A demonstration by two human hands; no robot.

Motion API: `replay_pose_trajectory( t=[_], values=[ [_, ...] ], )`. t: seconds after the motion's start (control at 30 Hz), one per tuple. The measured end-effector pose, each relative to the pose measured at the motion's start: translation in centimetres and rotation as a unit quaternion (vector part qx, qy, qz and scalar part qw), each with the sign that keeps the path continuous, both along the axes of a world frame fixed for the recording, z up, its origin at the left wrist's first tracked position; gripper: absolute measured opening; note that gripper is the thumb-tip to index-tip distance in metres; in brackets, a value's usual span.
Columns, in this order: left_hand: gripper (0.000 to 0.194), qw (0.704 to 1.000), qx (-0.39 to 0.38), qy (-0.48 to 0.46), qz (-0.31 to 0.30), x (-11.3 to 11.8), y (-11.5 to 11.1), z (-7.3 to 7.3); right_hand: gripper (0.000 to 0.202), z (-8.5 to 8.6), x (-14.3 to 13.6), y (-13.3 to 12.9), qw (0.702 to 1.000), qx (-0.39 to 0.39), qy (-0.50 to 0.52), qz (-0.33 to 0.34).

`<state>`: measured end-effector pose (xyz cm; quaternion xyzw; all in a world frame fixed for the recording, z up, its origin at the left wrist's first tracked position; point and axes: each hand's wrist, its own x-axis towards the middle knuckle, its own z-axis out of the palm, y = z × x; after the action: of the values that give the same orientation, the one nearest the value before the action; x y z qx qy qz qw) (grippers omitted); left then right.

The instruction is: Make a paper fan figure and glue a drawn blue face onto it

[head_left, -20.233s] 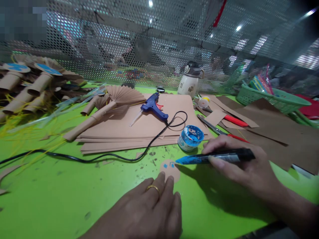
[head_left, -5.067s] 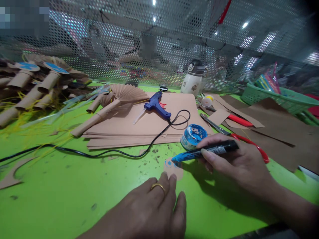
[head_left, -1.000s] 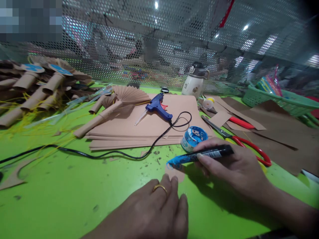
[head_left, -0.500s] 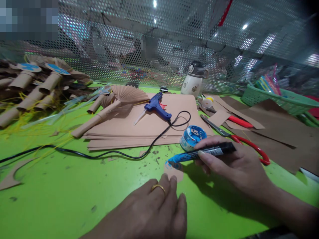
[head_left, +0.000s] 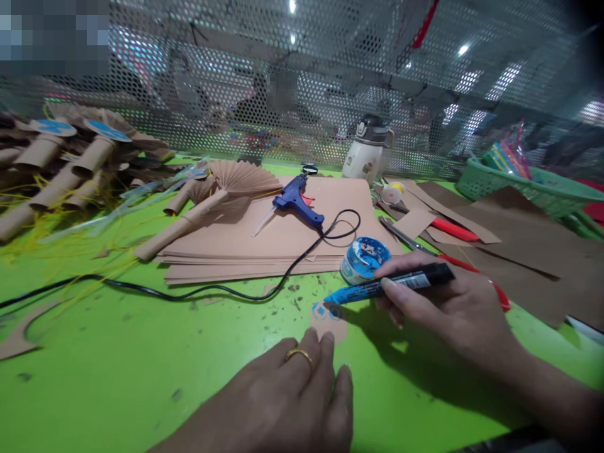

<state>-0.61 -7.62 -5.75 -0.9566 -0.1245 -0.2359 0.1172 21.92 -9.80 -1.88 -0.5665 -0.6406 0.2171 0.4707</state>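
A small round brown paper disc (head_left: 330, 326) lies on the green table, with blue ring marks on its upper part. The fingertips of my left hand (head_left: 302, 390) press flat on its lower edge; that hand wears a gold ring and holds nothing. Between the thumb and fingers of my right hand (head_left: 438, 308) is a black marker pen (head_left: 401, 283), its tip end smeared with blue paint. The tip sits at the disc's top edge; whether it touches I cannot tell. Just behind the marker stands an open jar of blue paint (head_left: 349, 270).
Behind lies a stack of brown paper (head_left: 259, 248) with a blue glue gun (head_left: 299, 204) and its black cord. Red-handled scissors (head_left: 501, 296) are partly hidden by my right hand. Paper-tube items (head_left: 97, 157) pile up left. A bottle (head_left: 363, 157) and green basket (head_left: 519, 185) stand behind.
My right hand has moved the marker slightly right and up, from the left mark towards the disc's top. More blue shows in the left ring. My left hand has stayed in place.
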Motion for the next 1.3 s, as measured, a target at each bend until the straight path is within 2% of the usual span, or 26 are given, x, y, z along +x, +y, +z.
replay_pose_trajectory(
  t=[0.1, 0.37, 0.67, 0.83, 1.3],
  values=[
    [0.023, 1.000, 0.006, 0.005, 0.002, 0.13, 0.14, 0.04, 0.003, 0.02, 0.01, -0.06, 1.000, 0.005, 0.006, -0.003],
    [0.026, 1.000, -0.013, 0.000, 0.002, 0.05, 0.22, 0.04, 0.008, -0.19, 0.03, 0.07, 0.999, -0.030, 0.008, 0.044],
    [0.028, 1.000, -0.018, -0.011, 0.013, 0.21, 0.00, -0.01, 0.006, 0.30, 0.04, -0.10, 1.000, 0.000, 0.004, -0.009],
    [0.024, 1.000, -0.008, 0.001, 0.005, 0.23, 0.08, -0.08, 0.005, 0.16, -0.11, -0.03, 1.000, 0.009, 0.003, 0.008],
    [0.023, 1.000, -0.006, 0.005, -0.003, 0.29, 0.20, 0.24, 0.007, 0.06, 0.06, -0.06, 0.999, -0.027, -0.012, 0.039]
  ],
)
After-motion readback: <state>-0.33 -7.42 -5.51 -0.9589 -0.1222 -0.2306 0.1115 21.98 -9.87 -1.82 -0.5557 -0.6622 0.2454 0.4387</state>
